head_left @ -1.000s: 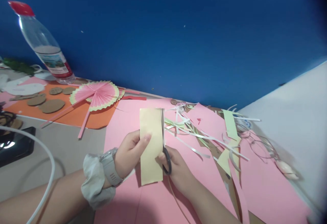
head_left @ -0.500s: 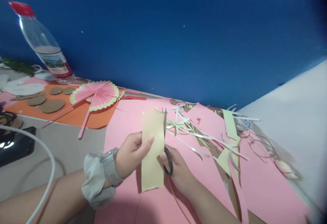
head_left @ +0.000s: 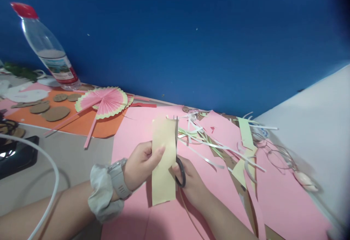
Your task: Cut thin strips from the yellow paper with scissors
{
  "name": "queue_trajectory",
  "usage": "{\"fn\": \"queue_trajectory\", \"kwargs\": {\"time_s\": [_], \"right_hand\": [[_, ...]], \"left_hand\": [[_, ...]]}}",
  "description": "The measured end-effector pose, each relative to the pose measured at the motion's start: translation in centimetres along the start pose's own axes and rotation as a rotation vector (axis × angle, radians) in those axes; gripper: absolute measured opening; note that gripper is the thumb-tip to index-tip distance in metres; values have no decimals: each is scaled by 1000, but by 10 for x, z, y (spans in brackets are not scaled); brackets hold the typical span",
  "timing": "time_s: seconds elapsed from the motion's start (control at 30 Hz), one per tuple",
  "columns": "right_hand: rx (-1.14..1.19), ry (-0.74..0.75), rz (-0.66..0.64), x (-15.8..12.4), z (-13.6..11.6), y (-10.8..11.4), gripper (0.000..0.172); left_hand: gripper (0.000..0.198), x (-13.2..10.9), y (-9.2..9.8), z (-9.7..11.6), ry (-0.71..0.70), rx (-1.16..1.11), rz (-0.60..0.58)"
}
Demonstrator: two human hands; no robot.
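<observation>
My left hand [head_left: 140,165] pinches a pale yellow strip of paper [head_left: 163,174] by its left side, thumb on top. The strip stands lengthwise before me, over pink paper. In my right hand [head_left: 193,183] is a pair of scissors [head_left: 180,172] with black handles, pointing away from me. Its blades lie along the strip's right edge, near the far end; part of them is hidden by the paper. Thin white and green paper strips [head_left: 202,138] lie in a tangle just right of the blades.
Pink paper sheets [head_left: 131,130] spread beneath my hands. At left are a pink and green pleated fan [head_left: 109,101], cardboard discs [head_left: 56,113] on orange paper, a bottle [head_left: 49,50], a black phone-like object [head_left: 20,159] and a white cable [head_left: 51,159]. A blue wall [head_left: 177,43] rises behind.
Hardly anything differs. Both hands, the paper strip and the scissors stay in almost the same place.
</observation>
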State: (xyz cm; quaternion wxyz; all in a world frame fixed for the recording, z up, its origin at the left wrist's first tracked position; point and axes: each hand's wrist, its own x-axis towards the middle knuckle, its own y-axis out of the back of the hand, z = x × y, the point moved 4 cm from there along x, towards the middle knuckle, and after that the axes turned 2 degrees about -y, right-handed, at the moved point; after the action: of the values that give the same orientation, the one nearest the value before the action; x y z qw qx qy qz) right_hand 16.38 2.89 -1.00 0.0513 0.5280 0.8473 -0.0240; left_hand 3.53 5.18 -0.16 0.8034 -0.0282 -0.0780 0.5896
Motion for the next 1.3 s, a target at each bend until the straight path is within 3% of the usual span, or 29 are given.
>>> {"fn": "queue_trajectory", "kwargs": {"time_s": [1.1,1.3], "right_hand": [[23,-62,16,-1,6,0,48],[37,-62,-1,0,3,-2,46]], "left_hand": [[45,-1,-2,-3,80,-25,-25],[38,-2,6,-5,17,50,107]]}}
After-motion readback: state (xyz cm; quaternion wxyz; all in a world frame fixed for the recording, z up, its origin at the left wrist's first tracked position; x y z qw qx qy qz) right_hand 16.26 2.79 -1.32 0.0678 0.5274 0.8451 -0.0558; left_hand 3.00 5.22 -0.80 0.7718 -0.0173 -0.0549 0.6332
